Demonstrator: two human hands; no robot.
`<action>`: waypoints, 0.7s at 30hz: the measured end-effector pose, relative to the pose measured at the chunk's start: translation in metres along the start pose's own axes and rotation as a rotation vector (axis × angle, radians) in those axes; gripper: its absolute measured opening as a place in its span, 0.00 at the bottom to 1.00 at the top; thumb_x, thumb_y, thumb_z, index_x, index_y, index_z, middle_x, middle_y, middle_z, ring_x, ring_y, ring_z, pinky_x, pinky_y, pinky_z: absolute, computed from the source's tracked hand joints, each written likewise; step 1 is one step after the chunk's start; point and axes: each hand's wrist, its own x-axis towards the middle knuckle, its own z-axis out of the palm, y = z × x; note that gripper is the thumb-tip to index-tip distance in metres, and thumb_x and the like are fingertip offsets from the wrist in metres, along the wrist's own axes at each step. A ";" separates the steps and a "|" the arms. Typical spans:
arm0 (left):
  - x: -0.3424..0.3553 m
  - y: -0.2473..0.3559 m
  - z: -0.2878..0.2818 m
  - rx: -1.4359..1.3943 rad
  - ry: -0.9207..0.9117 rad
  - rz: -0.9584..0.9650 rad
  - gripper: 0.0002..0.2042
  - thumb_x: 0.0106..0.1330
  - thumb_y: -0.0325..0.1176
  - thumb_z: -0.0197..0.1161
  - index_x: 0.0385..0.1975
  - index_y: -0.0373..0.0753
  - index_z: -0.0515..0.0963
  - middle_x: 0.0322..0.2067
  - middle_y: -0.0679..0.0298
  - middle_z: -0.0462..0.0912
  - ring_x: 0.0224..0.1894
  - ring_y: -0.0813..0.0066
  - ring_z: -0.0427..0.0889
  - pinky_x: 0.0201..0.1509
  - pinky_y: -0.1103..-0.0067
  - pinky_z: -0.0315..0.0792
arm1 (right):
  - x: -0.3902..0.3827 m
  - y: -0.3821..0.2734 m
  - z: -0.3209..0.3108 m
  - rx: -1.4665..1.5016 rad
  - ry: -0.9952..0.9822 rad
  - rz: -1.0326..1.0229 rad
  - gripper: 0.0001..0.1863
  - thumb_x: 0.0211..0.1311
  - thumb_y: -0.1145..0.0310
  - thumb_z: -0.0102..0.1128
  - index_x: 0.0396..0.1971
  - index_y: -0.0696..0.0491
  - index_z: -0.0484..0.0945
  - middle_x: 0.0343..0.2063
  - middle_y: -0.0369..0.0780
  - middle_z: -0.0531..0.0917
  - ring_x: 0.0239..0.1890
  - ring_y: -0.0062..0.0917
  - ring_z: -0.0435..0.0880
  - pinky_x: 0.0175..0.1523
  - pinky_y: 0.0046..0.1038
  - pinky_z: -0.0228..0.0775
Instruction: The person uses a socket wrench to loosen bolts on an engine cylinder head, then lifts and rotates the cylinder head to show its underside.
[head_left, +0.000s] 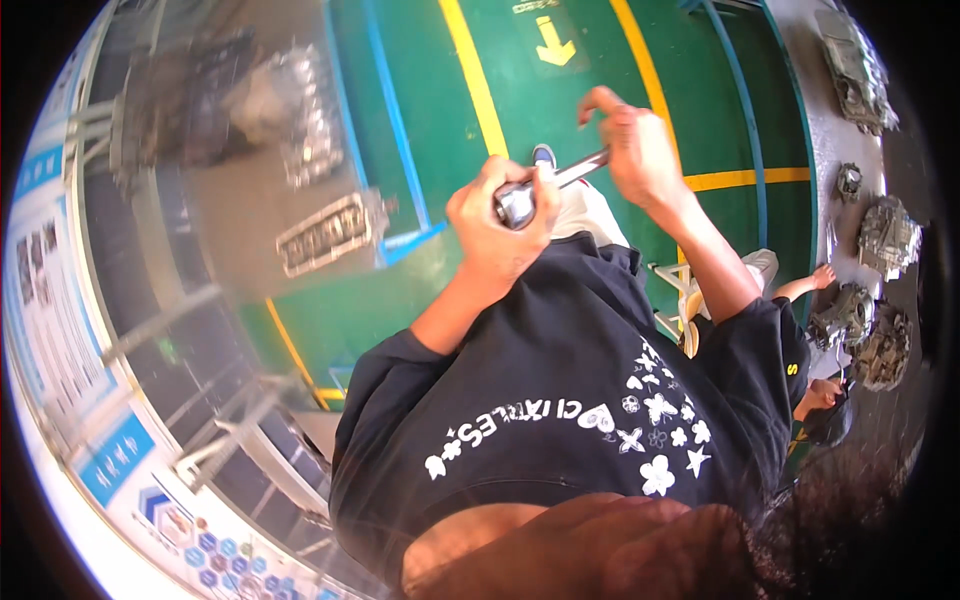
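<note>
A silver ratchet wrench [580,168] is held up in front of my torso, lying across between both hands. Its round, shiny head [516,204] sits in my left hand [500,215], whose fingers and thumb wrap around it. My right hand [640,150] is closed around the handle end, with the index finger raised and bent away from it. The part of the handle inside my right hand is hidden. My right fingers are slightly smeared by motion.
A grey bench at the left carries a metal engine part [325,235] and a larger blurred engine assembly [305,120]. More metal parts [888,237] stand on a bench at the right, where another person's hand [823,277] reaches. Yellow lines cross the green floor [560,100].
</note>
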 end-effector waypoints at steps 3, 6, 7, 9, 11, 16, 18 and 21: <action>0.129 -0.023 0.003 -0.022 -0.062 -0.113 0.15 0.67 0.28 0.70 0.22 0.38 0.69 0.19 0.74 0.68 0.24 0.90 0.64 0.25 0.84 0.59 | 0.123 0.016 -0.014 0.020 -0.150 0.048 0.27 0.77 0.46 0.36 0.45 0.53 0.77 0.12 0.45 0.73 0.19 0.44 0.79 0.30 0.44 0.70; 0.224 -0.043 0.007 -0.159 -0.017 -0.344 0.18 0.71 0.30 0.67 0.22 0.39 0.65 0.21 0.74 0.67 0.26 0.88 0.63 0.28 0.85 0.59 | 0.208 0.007 -0.026 0.009 -0.211 0.003 0.32 0.78 0.39 0.31 0.50 0.52 0.74 0.14 0.47 0.78 0.23 0.49 0.82 0.33 0.48 0.72; 0.253 -0.058 0.012 -0.085 0.012 -0.242 0.18 0.71 0.31 0.66 0.22 0.39 0.64 0.21 0.73 0.67 0.26 0.87 0.64 0.29 0.84 0.59 | 0.241 0.016 -0.020 0.022 -0.159 0.013 0.34 0.77 0.36 0.30 0.53 0.52 0.73 0.14 0.46 0.78 0.24 0.50 0.82 0.34 0.48 0.72; 0.304 -0.078 0.021 -0.020 0.051 -0.121 0.18 0.71 0.30 0.66 0.22 0.39 0.64 0.21 0.73 0.67 0.26 0.86 0.65 0.30 0.82 0.60 | 0.304 0.032 -0.009 -0.023 -0.097 0.012 0.34 0.76 0.35 0.33 0.54 0.52 0.71 0.14 0.47 0.77 0.24 0.52 0.81 0.33 0.49 0.71; 0.374 -0.110 0.027 -0.057 0.022 -0.175 0.17 0.72 0.29 0.64 0.22 0.39 0.64 0.20 0.73 0.66 0.24 0.86 0.63 0.28 0.83 0.59 | 0.369 0.052 -0.002 -0.061 -0.071 -0.023 0.40 0.72 0.28 0.33 0.55 0.53 0.70 0.13 0.47 0.75 0.23 0.52 0.80 0.32 0.50 0.68; 0.552 -0.221 0.058 -0.224 0.017 -0.197 0.17 0.73 0.29 0.63 0.22 0.39 0.63 0.22 0.74 0.63 0.27 0.88 0.62 0.28 0.82 0.57 | 0.558 0.087 -0.006 -0.074 -0.091 0.018 0.48 0.65 0.19 0.32 0.56 0.53 0.69 0.11 0.47 0.73 0.18 0.49 0.78 0.26 0.48 0.66; 0.641 -0.250 0.053 -0.197 -0.106 -0.308 0.17 0.73 0.28 0.62 0.22 0.40 0.63 0.22 0.75 0.63 0.27 0.88 0.61 0.28 0.82 0.56 | 0.618 0.092 0.003 -0.063 -0.066 0.041 0.49 0.64 0.18 0.33 0.57 0.53 0.69 0.10 0.45 0.73 0.17 0.47 0.78 0.25 0.47 0.67; 0.768 -0.262 0.073 -0.226 -0.191 -0.356 0.17 0.73 0.27 0.61 0.23 0.40 0.62 0.22 0.75 0.61 0.25 0.88 0.57 0.26 0.81 0.53 | 0.719 0.089 -0.017 -0.084 -0.078 0.057 0.49 0.63 0.19 0.35 0.57 0.54 0.68 0.10 0.46 0.73 0.17 0.48 0.78 0.27 0.47 0.67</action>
